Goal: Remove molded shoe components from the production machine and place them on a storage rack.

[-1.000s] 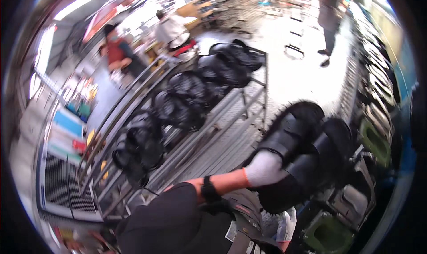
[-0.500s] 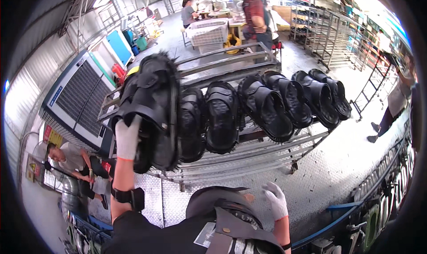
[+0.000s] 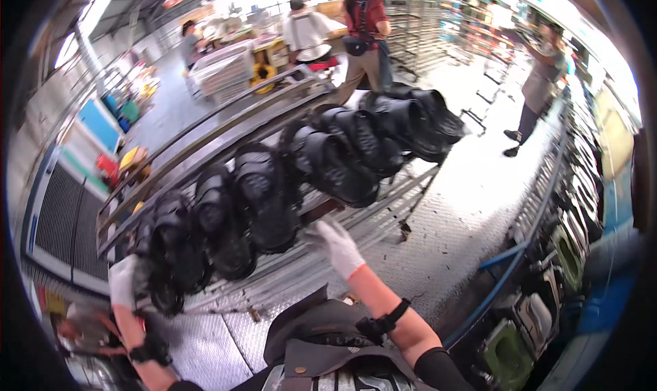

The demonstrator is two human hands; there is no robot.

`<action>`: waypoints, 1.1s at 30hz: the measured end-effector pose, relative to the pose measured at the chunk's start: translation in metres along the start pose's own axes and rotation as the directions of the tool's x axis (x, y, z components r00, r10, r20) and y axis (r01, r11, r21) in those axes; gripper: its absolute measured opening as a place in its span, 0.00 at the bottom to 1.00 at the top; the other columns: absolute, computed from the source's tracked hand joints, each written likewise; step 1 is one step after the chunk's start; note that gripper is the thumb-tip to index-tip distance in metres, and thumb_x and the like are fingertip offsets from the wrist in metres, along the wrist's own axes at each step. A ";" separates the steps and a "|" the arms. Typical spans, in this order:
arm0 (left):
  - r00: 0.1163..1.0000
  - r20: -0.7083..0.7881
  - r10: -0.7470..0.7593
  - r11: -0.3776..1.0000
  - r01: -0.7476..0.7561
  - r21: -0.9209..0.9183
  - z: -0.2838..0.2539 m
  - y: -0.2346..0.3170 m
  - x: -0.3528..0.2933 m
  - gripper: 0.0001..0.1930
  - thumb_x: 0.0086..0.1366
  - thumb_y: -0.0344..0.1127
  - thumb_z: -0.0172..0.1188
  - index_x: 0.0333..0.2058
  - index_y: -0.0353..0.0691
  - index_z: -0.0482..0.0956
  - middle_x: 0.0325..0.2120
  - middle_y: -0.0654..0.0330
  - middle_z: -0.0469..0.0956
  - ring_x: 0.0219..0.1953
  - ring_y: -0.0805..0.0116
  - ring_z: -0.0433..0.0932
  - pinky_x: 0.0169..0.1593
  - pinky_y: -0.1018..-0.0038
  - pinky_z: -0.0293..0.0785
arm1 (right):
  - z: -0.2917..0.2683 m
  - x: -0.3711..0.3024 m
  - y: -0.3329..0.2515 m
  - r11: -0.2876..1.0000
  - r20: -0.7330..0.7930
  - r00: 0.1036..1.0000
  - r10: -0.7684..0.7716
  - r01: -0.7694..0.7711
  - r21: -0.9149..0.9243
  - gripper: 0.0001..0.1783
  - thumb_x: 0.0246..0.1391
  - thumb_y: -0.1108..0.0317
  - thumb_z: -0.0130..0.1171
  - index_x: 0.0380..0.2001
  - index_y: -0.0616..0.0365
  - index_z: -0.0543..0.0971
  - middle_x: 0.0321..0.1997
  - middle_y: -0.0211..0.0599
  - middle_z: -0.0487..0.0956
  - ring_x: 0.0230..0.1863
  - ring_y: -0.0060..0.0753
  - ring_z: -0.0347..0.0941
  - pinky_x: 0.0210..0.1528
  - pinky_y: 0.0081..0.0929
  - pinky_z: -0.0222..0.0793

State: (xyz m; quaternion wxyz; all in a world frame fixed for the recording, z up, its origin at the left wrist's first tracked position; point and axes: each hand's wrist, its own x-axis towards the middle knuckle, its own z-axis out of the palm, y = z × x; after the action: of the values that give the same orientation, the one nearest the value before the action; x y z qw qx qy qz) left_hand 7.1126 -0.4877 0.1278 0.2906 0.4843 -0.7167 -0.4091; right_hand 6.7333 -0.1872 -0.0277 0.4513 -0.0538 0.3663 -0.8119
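Observation:
A row of several black slide sandals [image 3: 267,203] leans along a metal rack [image 3: 383,220]. At the row's left end, my left hand [image 3: 123,283], in a white glove, is up against the edge of the leftmost sandal [image 3: 164,292]. Its fingers are blurred and partly hidden there, so their grip does not show. My right hand [image 3: 335,247], also gloved in white, is in front of the rack's middle, just below the sandals. Its fingers are stretched out and apart, with nothing in them. Another sandal [image 3: 335,165] tilts to the right above it.
A large air cooler [image 3: 65,216] stands left of the rack, with a seated person [image 3: 85,333] below it. Behind are white crates [image 3: 222,72] and a walking person in red [image 3: 366,31]. Machinery with green mould-like parts [image 3: 510,353] lines the right; another person [image 3: 540,79] stands there.
My left hand has moved down and left from the raised sandals, which now sit in the row. My right hand has risen toward the rack. The view has swung right.

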 end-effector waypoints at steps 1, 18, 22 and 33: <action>0.963 -0.185 -0.194 0.980 0.181 -0.083 -0.035 -0.020 0.010 0.14 0.65 0.40 0.56 0.32 0.33 0.82 0.25 0.64 0.79 0.28 0.76 0.76 0.35 0.79 0.72 | 0.008 0.000 -0.001 1.000 -0.040 0.999 0.004 -0.003 0.020 0.29 0.62 0.60 0.54 0.62 0.58 0.59 0.52 0.42 0.75 0.51 0.41 0.76 0.50 0.41 0.73; 0.853 -0.010 -0.522 0.820 0.498 -0.284 -0.068 -0.205 -0.006 0.29 0.68 0.60 0.48 0.52 0.40 0.76 0.42 0.58 0.80 0.40 0.60 0.80 0.44 0.63 0.78 | 0.008 0.025 -0.006 0.821 -0.310 0.815 -0.489 0.309 -0.480 0.37 0.64 0.42 0.43 0.57 0.70 0.68 0.56 0.48 0.74 0.59 0.39 0.67 0.62 0.31 0.58; 0.853 0.058 -0.518 0.776 0.498 -0.387 -0.059 -0.221 -0.032 0.31 0.64 0.66 0.47 0.51 0.47 0.76 0.41 0.59 0.80 0.41 0.61 0.79 0.46 0.64 0.76 | 0.001 0.045 -0.029 0.867 -0.383 0.821 -0.424 0.245 -0.434 0.33 0.65 0.45 0.42 0.55 0.66 0.71 0.53 0.39 0.76 0.55 0.30 0.69 0.60 0.26 0.59; 0.909 -0.056 -0.412 0.568 0.209 -0.796 0.114 -0.151 -0.075 0.23 0.65 0.59 0.52 0.43 0.47 0.80 0.29 0.63 0.82 0.31 0.65 0.80 0.38 0.69 0.78 | -0.091 0.124 -0.130 0.935 -0.274 0.910 -0.311 0.241 -0.259 0.31 0.63 0.43 0.47 0.52 0.61 0.74 0.47 0.36 0.77 0.48 0.30 0.72 0.54 0.29 0.66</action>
State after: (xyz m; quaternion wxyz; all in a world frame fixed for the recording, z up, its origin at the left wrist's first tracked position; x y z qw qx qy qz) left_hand 7.1159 -0.4129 -0.0614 0.4757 0.4753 -0.3330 -0.6610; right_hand 6.5323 -0.1915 -0.0403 0.2594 -0.0266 0.5087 -0.8205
